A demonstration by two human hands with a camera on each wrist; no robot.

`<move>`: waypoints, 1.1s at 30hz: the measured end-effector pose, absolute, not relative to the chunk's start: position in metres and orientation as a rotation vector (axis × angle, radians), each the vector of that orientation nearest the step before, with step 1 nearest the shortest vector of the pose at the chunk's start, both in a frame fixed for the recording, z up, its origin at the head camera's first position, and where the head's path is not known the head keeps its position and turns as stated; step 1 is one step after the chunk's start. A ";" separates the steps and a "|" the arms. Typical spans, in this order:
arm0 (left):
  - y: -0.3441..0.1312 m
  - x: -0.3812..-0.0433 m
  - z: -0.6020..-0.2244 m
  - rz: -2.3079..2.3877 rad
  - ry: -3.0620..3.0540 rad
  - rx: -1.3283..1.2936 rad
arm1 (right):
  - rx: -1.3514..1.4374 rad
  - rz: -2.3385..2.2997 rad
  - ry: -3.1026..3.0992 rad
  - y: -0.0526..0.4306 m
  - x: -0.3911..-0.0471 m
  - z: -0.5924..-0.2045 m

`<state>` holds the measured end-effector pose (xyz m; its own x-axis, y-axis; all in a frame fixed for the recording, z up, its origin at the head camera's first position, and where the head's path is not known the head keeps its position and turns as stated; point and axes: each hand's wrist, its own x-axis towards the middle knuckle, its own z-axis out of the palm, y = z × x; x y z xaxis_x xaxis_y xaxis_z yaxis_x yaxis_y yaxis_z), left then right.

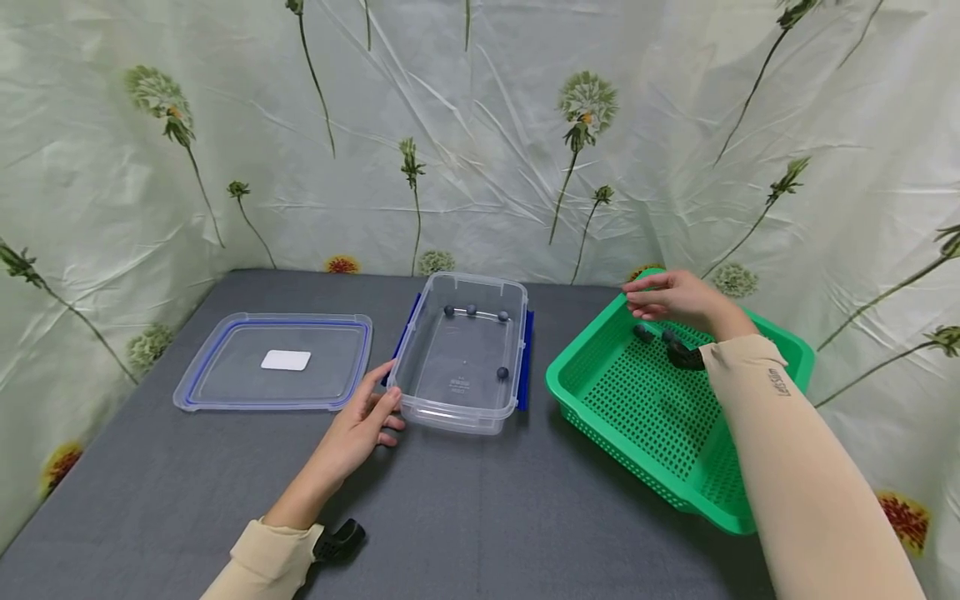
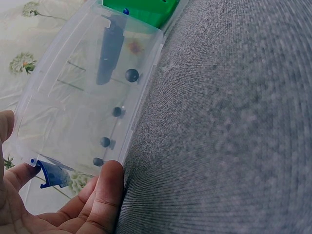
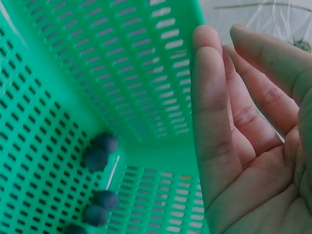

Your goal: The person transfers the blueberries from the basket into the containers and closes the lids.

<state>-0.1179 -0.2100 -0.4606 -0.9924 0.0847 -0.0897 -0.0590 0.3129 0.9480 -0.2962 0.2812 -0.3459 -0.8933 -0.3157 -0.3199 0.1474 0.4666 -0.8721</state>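
Note:
My left hand (image 1: 358,427) grips the near left corner of a clear plastic container (image 1: 450,414). In the left wrist view a finger touches its blue side latch (image 2: 52,175), and other fingertips lie low against the wall. Inside are several blueberries, including one blueberry (image 1: 502,373) near the right wall and others along the far end. My right hand (image 1: 678,302) hangs above the far left corner of a green basket (image 1: 600,446), palm bare and fingers loosely bent. Beneath it, several blueberries (image 3: 95,158) lie on the basket floor, partly hidden by the wrist strap in the head view.
A clear lid (image 1: 273,392) with a blue seal and a white label (image 1: 286,360) lies left of the container. Grey cloth (image 1: 480,517) covers the table. A flowered curtain (image 1: 495,167) hangs behind the table and along its sides.

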 end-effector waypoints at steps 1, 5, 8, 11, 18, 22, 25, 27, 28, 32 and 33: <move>-0.210 -0.118 -0.461 1.769 2.446 0.025 | -0.138 -1.409 2.286 0.284 -0.296 -0.347; -0.210 -0.118 -0.461 1.759 2.456 0.020 | -0.113 -1.415 2.297 0.291 -0.295 -0.350; -0.209 -0.118 -0.461 1.755 2.463 0.018 | -0.111 -1.419 2.303 0.295 -0.294 -0.352; -0.210 -0.118 -0.461 1.754 2.462 0.019 | -0.080 -1.419 2.300 0.297 -0.294 -0.355; -0.210 -0.118 -0.461 1.757 2.450 0.023 | -0.013 -1.430 2.234 0.303 -0.296 -0.369; -0.210 -0.118 -0.460 1.769 2.438 0.016 | 0.040 -1.471 2.194 0.302 -0.295 -0.373; -0.210 -0.118 -0.460 1.771 2.438 0.013 | 0.080 -1.461 2.183 0.299 -0.295 -0.374; -0.209 -0.118 -0.460 1.768 2.441 0.014 | 0.116 -1.450 2.182 0.296 -0.295 -0.375; -0.209 -0.118 -0.460 1.768 2.442 0.017 | 0.129 -1.440 2.184 0.295 -0.296 -0.375; -0.210 -0.118 -0.460 1.773 2.439 0.014 | 0.167 -1.419 2.180 0.292 -0.297 -0.378; -0.210 -0.118 -0.460 1.773 2.439 0.012 | 0.174 -1.419 2.173 0.291 -0.297 -0.378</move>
